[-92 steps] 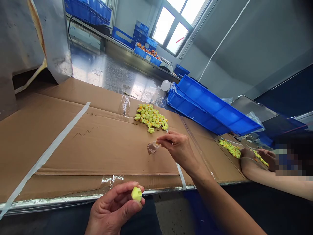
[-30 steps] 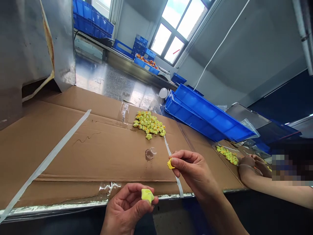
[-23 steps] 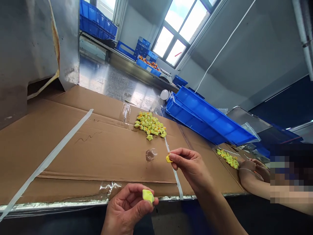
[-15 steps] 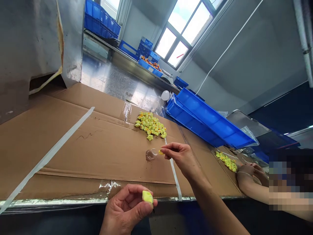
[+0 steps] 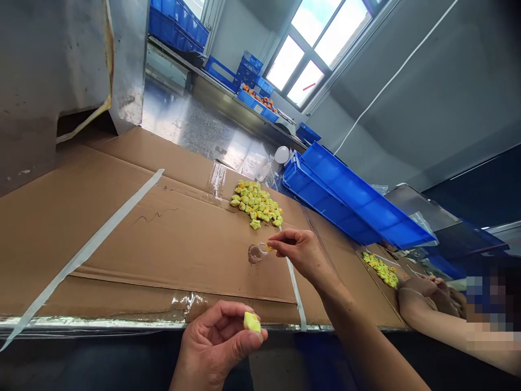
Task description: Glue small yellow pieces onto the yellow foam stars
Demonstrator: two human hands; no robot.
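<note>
My left hand (image 5: 222, 343) is closed in a pinch at the front edge of the table, holding one small yellow-green piece (image 5: 252, 321) between thumb and fingers. The piece looks padded and blunt-cornered. Over the cardboard, my right hand (image 5: 300, 251) pinches a tiny yellow piece (image 5: 269, 247), mostly hidden by the fingertips; its kind cannot be made out. That piece is at the rim of a small clear cup (image 5: 262, 250), which lies tilted next to a brown smear (image 5: 254, 254). Behind the cup is a pile of yellow-green star-shaped pieces (image 5: 257, 201) with orange spots.
Cardboard (image 5: 179, 244) covers the table, crossed by white tape strips (image 5: 101, 236). Blue crates (image 5: 354, 195) stand at the back right. A co-worker's arm (image 5: 431, 320) rests at the right beside another yellow pile (image 5: 380, 269). A metal housing (image 5: 73, 65) rises at the left.
My right hand has come closer to the cup, bringing the tiny yellow piece to its rim. My left hand still holds its piece, turned slightly. The whole view has shifted a little.
</note>
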